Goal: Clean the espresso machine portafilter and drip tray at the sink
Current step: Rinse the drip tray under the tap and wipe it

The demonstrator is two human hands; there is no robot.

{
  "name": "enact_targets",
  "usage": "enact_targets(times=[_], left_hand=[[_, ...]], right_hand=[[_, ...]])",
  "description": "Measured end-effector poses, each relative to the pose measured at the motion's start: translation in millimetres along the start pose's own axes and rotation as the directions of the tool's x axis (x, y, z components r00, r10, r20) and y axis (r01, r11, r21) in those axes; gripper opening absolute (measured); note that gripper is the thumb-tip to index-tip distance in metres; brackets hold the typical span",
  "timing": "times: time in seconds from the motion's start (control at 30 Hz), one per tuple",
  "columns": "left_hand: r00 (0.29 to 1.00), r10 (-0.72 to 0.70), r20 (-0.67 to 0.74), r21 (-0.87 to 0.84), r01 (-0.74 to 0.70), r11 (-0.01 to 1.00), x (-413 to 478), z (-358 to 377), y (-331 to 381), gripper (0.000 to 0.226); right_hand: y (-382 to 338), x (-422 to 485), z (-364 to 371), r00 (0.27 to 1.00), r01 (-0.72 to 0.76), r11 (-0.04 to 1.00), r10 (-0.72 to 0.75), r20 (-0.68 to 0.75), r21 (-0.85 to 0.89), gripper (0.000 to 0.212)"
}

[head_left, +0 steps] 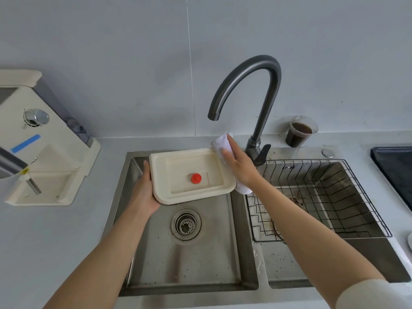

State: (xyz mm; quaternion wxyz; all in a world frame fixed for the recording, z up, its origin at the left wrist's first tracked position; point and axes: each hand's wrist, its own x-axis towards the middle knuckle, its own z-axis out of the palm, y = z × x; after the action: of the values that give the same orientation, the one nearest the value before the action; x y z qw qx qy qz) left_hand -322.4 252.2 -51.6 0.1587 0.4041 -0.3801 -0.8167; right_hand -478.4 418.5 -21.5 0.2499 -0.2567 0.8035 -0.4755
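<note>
One tray [178, 166] with one red float [196, 178] hung over the left of two basins [189, 259]. Left hand [142, 192] fingers clamped its edge; right hand [238, 166] fingers pressed one cloth [219, 144] against its rim.

The left hand [145, 188] goes under the left edge of the drip tray [191, 175], so its fingers are hidden and only the thumb and palm show. The right hand [238, 166] covers the middle of the white cloth [219, 143], which in turn hides the tray's right rim. The lower end of the cloth drops behind the tray's near right corner. At the left edge of the bench [73, 219], the espresso machine [44, 152] is cut off by the frame, and a blurred metal part [13, 163] in front of it cannot be identified. At the right edge, a dark tray [394, 170] and a pale rounded object [409, 240] are only partly visible. Dark residue under the wire basket [323, 197] is too small to tell.
</note>
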Motion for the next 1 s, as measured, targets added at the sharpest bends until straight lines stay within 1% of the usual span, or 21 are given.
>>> enact_targets(times=[0.13,0.23,0.33,0.47,0.53,0.67,0.77,0.87,1.0], left_hand=[[0.999,0.016,-0.039,-0.029,-0.018,0.999,2.8,1.7,3.5,0.059],[0.998,0.036,-0.052,-0.045,-0.038,0.998,1.5,3.9,3.9,0.059],[0.996,0.049,-0.079,-0.077,-0.055,0.996,-1.8,8.2,6.0,0.055],[0.991,0.061,-0.119,-0.075,-0.07,0.995,-0.5,8.9,10.1,0.057],[0.987,0.064,-0.149,-0.062,-0.074,0.995,-0.1,9.1,11.2,0.056],[0.978,0.087,-0.19,-0.059,-0.1,0.993,-4.5,15.9,11.7,0.045],[0.969,0.089,-0.232,-0.081,-0.11,0.991,-5.2,23.7,14.4,0.042],[0.955,0.135,-0.264,-0.082,-0.162,0.983,-7.6,36.2,15.5,0.036],[0.946,0.141,-0.293,-0.081,-0.172,0.982,-6.5,48.3,12.5,0.039]], right_hand=[[0.9,4.8,7.9,0.998,-0.035,0.983,0.023,-0.066,-0.181,0.055],[-1.8,1.8,11.0,0.996,-0.059,0.965,0.038,-0.087,-0.254,0.054],[-2.9,-5.3,13.7,0.994,-0.064,0.943,0.03,-0.106,-0.327,0.053],[6.8,-13.6,20.6,0.996,-0.06,0.868,0.021,-0.084,-0.493,0.051],[9.9,-18.4,25.2,0.997,-0.07,0.846,0.037,-0.072,-0.529,0.05],[11.9,-24.6,34.9,0.993,-0.118,0.878,0.091,-0.081,-0.464,0.05],[14.6,-25.8,46.0,0.991,-0.132,0.903,0.111,-0.073,-0.409,0.051],[11.5,-28.9,58.6,0.989,-0.145,0.935,0.128,-0.071,-0.324,0.053],[-1.5,-35.9,72.4,0.992,-0.128,0.949,0.116,-0.059,-0.287,0.051]])
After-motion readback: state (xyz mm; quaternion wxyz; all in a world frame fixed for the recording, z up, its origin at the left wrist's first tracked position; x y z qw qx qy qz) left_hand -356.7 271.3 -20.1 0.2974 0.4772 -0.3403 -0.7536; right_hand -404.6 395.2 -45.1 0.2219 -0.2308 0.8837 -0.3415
